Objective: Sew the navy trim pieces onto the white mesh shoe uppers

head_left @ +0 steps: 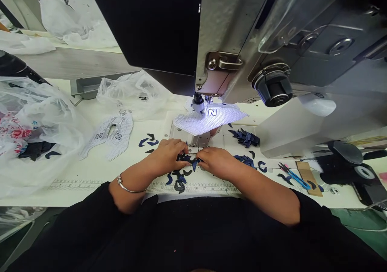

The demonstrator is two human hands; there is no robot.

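Sewing machine [225, 34] fills the top and right, its head overhanging the work. White table [99, 170] below; near edge runs right along the person's body, so little room to pull back. Plastic bag [65, 102] crowds the far left. White mesh piece with a dark N [193, 123] sits lit under the machine head, limiting forward room; paired mesh piece [122, 144] lies flat at left, bare table between it and the left forearm.

Left hand [169, 153] and right hand [219, 163] are close together in front of the mesh, fingertips narrowed, both pinching small dark curved pieces [184, 158]; count unclear. Step looks like fingertip handling of these pieces; next move seems to call for a light, precise pinch. Pile of blue pieces [244, 138] just beyond the right hand, blue-handled snips [298, 179] farther right, loose pieces [179, 186] just below the hands, over the printed ruler [90, 183].
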